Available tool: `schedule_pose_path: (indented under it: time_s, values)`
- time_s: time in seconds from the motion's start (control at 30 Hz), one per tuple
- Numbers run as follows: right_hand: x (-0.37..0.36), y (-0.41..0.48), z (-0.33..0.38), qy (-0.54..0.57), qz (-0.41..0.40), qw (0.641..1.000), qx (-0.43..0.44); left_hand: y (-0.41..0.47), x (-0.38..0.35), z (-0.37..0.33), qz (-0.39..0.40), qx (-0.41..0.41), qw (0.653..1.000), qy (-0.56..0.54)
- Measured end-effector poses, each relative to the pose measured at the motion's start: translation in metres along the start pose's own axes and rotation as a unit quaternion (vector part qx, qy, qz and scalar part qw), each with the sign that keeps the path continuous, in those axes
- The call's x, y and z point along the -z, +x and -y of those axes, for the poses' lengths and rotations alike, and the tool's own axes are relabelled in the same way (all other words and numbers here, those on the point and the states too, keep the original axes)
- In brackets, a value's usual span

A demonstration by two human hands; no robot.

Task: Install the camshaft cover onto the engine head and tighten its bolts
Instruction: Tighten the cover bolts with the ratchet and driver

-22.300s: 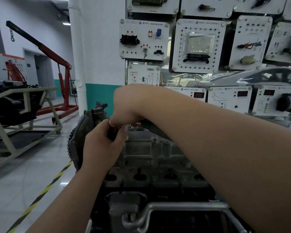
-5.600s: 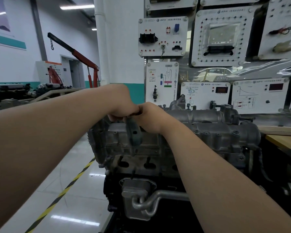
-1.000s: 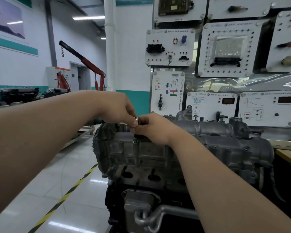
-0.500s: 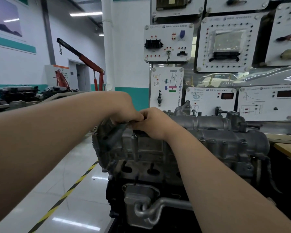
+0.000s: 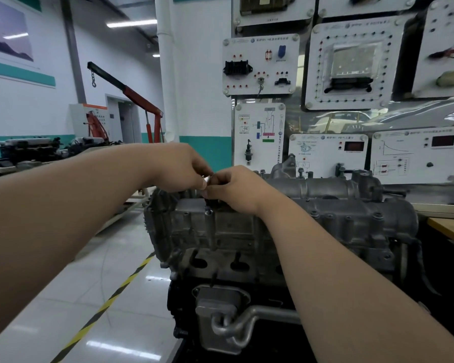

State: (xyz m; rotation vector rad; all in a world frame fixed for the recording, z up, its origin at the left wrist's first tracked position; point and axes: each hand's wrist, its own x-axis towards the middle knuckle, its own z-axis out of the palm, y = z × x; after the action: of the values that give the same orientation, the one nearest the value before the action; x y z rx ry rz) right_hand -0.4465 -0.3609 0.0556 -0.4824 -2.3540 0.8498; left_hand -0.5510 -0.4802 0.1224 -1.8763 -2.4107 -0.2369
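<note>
The long grey cast-metal camshaft cover looks dull and slightly grainy, with a soft sheen along its rounded top. The grey metal engine head beneath it is rougher and stained darker. A small bright metal piece glints, polished, at the fingertips of the left hand. The bent silver metal pipe is smooth and satin. The pale tiled floor is glossy and mirrors the lights. The wooden desk top looks matt.

Your left hand and right hand hide most of the small shiny piece between them; you cannot tell what it is.
</note>
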Motion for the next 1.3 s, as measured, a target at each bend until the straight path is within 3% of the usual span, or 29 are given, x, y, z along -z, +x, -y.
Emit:
schedule_pose_path:
  time_s: [0.4, 0.57, 0.7, 1.13, 1.3]
  values:
    - [0.002, -0.001, -0.001, 0.007, -0.018, 1.0, 0.004, 0.003, -0.008, -0.006, -0.065, 0.082, 0.991, 0.082]
    - [-0.002, 0.0, 0.001, 0.01, 0.01, 1.0, -0.005, -0.005, -0.001, 0.003, -0.007, 0.02, 0.999, 0.046]
    - [0.0, 0.001, 0.003, 0.009, 0.024, 1.0, 0.001, -0.008, -0.003, 0.005, -0.01, -0.017, 0.999, 0.031]
    - [0.0, 0.004, 0.0, -0.019, 0.019, 1.0, -0.004, 0.008, -0.015, -0.007, -0.056, 0.119, 0.991, 0.026]
    - [0.001, 0.0, 0.002, -0.022, 0.02, 1.0, -0.003, 0.005, -0.01, -0.006, -0.012, 0.081, 0.996, 0.039]
